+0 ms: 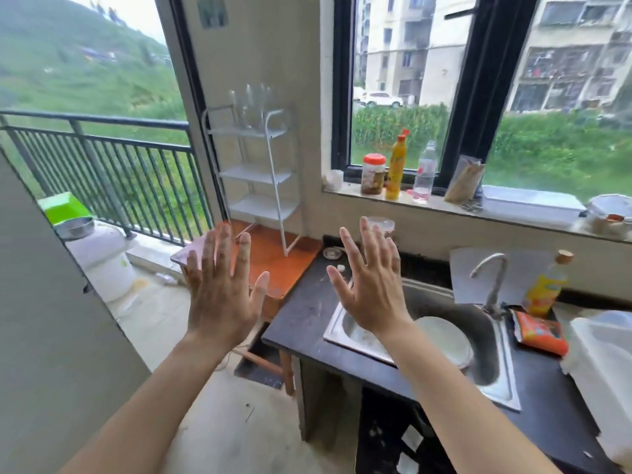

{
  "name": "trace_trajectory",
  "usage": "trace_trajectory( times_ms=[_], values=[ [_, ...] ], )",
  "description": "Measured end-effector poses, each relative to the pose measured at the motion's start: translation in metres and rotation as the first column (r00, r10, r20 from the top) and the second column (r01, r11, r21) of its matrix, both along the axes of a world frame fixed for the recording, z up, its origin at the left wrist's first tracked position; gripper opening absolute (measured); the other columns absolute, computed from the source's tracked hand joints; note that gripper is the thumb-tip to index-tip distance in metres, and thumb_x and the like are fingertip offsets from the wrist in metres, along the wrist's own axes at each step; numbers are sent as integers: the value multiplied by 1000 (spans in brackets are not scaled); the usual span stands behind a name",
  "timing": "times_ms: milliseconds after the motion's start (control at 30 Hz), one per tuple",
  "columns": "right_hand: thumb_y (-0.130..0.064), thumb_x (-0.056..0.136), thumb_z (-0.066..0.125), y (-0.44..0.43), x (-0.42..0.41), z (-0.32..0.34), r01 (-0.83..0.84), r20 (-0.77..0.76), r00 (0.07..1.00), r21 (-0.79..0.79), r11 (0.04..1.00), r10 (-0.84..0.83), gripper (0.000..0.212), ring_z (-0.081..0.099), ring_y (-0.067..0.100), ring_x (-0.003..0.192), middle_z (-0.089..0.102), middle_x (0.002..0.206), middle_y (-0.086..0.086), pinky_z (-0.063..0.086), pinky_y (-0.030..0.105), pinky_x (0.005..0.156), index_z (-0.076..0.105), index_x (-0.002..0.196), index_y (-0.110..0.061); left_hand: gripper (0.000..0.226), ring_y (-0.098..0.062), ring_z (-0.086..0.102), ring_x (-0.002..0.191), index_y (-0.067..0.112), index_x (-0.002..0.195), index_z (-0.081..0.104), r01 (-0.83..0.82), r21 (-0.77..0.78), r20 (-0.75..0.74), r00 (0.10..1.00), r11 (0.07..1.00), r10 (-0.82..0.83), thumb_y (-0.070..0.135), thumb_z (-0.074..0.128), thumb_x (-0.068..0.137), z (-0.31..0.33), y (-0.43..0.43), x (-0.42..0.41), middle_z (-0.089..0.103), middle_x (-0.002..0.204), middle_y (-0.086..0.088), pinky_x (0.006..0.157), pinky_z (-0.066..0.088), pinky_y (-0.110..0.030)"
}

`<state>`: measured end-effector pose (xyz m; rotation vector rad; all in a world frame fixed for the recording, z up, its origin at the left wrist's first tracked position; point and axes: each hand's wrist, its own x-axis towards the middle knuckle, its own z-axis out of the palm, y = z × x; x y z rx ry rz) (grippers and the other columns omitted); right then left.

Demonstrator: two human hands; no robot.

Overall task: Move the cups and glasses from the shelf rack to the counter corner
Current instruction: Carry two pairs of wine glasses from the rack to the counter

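Observation:
A white wire shelf rack [270, 172] stands on a small orange table [277, 265] against the wall. Several clear glasses [251, 104] stand on its top shelf; the lower shelves look bare. The dark counter [301, 313] lies to the right of the table, its far left corner beside the rack. A clear glass [379, 224] stands there by the wall, partly behind my fingers. My left hand [222, 285] hovers open over the orange table, fingers spread. My right hand [371, 285] hovers open over the counter and sink edge. Neither hand holds anything.
A steel sink [492, 364] with a white plate and a tap sits in the counter. Bottles and a jar line the window sill [396, 169]. An orange bottle [547, 285] and a snack packet lie right of the tap. A balcony railing is at left.

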<state>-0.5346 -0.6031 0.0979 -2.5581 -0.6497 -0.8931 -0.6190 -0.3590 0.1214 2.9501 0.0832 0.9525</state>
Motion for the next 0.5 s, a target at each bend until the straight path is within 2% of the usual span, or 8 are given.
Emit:
trace_trajectory(
  times_ms=[167,267,500],
  values=[
    [-55,101,42,51,118,13,-84,-16,996,70,994,86,69,17,37,153,12,169,14,24,57,118,26,160,-22,74,-36,8,152,11,156,26,-91,-23,-14,996,996,90,53,25,96,21,33,99,12,165,-18,120,7,-57],
    [-55,101,41,90,179,26,-139,-25,990,80,987,142,69,16,36,154,12,169,15,25,56,119,26,160,-21,73,-38,11,151,10,156,26,-126,-9,4,992,992,126,52,26,97,35,57,144,14,165,-20,119,10,-58],
    [-58,102,34,188,266,42,-282,-56,957,27,959,283,70,21,37,153,11,169,16,32,51,116,19,160,-22,72,-35,8,152,13,157,24,-207,19,46,977,978,206,55,26,98,49,144,211,14,165,-18,120,8,-57]
  ],
)
